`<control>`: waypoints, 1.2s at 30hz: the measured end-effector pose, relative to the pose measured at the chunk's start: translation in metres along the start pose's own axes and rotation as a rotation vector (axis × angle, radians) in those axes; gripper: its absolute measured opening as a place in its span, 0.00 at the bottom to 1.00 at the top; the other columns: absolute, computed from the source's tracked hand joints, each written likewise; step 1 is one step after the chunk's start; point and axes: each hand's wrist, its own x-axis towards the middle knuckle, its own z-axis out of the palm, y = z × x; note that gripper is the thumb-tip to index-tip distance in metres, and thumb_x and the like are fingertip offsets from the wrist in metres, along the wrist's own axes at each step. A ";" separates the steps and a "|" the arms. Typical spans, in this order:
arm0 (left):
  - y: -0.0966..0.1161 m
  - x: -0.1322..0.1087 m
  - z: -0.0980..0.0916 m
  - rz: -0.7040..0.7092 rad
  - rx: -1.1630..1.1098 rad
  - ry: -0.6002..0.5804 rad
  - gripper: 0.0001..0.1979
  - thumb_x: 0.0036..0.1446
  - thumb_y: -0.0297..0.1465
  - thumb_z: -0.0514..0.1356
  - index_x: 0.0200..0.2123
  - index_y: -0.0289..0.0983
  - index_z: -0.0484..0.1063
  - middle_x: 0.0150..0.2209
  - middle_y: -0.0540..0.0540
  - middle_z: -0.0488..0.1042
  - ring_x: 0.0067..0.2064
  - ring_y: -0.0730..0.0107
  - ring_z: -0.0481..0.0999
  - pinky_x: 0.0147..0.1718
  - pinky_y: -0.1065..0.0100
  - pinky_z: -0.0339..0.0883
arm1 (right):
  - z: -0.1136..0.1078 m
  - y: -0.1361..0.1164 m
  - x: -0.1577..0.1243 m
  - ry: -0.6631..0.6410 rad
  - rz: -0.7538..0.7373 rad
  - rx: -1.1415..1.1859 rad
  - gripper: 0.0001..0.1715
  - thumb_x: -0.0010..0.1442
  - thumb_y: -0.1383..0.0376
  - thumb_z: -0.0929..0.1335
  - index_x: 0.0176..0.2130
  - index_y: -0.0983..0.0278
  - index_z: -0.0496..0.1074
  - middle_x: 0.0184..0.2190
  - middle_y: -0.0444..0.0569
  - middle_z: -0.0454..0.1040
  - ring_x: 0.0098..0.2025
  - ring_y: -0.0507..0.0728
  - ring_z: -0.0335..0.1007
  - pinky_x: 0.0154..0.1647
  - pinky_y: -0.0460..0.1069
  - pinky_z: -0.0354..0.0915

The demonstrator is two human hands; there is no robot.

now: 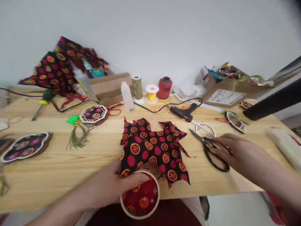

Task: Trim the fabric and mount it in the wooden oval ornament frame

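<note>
My left hand (117,183) is closed on a round white-rimmed frame (140,198) lined with red patterned cloth, held at the table's front edge. A jagged piece of black fabric with red and orange circles (154,147) lies flat just beyond it, its near edge touching the frame. My right hand (229,150) rests on the handles of black scissors (211,151) lying on the table to the right of the fabric; its fingers curl over the handles, blurred.
A black glue gun (182,112) with its cord lies behind the scissors. Thread spools (164,88), a plastic bottle (127,95), cardboard boxes (225,94), folded patterned cloth (58,67), decorated discs (94,114), a green tassel (76,133) and a screwdriver (43,102) crowd the wooden table (58,166).
</note>
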 end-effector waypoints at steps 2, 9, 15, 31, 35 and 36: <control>0.002 0.000 0.001 -0.010 -0.010 -0.047 0.18 0.48 0.44 0.65 0.42 0.45 0.78 0.46 0.48 0.81 0.47 0.48 0.77 0.45 0.53 0.71 | 0.000 -0.039 -0.009 -0.027 -0.106 0.244 0.14 0.61 0.58 0.64 0.36 0.61 0.77 0.39 0.52 0.77 0.39 0.60 0.72 0.39 0.53 0.66; 0.005 0.001 0.003 0.208 0.117 -0.223 0.15 0.58 0.39 0.58 0.47 0.50 0.77 0.41 0.52 0.82 0.42 0.57 0.79 0.42 0.62 0.71 | 0.021 -0.121 -0.018 -0.604 -0.156 0.791 0.08 0.59 0.61 0.68 0.39 0.59 0.76 0.31 0.42 0.76 0.32 0.51 0.67 0.31 0.44 0.61; 0.008 -0.003 0.002 0.370 0.199 -0.182 0.19 0.58 0.34 0.59 0.53 0.52 0.72 0.45 0.51 0.80 0.44 0.57 0.78 0.44 0.65 0.68 | 0.034 -0.132 -0.006 -0.764 -0.106 0.899 0.09 0.58 0.64 0.68 0.32 0.66 0.77 0.24 0.41 0.71 0.26 0.48 0.59 0.26 0.43 0.57; 0.006 0.003 -0.001 0.263 0.144 -0.279 0.13 0.54 0.36 0.62 0.44 0.47 0.78 0.39 0.54 0.82 0.43 0.57 0.77 0.43 0.66 0.67 | 0.044 -0.131 -0.005 -0.725 -0.125 0.831 0.11 0.57 0.64 0.66 0.29 0.67 0.74 0.21 0.40 0.67 0.23 0.47 0.56 0.22 0.42 0.54; 0.000 0.008 -0.002 0.158 -0.032 -0.328 0.12 0.52 0.37 0.64 0.41 0.44 0.79 0.38 0.51 0.82 0.43 0.55 0.77 0.42 0.63 0.68 | 0.044 -0.132 -0.006 -0.700 -0.108 0.827 0.10 0.57 0.65 0.66 0.28 0.67 0.73 0.21 0.40 0.68 0.24 0.47 0.56 0.23 0.42 0.54; -0.001 0.009 -0.003 0.137 -0.133 -0.368 0.13 0.51 0.36 0.65 0.42 0.44 0.79 0.38 0.50 0.82 0.43 0.56 0.77 0.42 0.63 0.69 | 0.044 -0.132 -0.006 -0.694 -0.092 0.831 0.10 0.56 0.65 0.66 0.28 0.67 0.73 0.21 0.40 0.68 0.23 0.47 0.56 0.23 0.42 0.54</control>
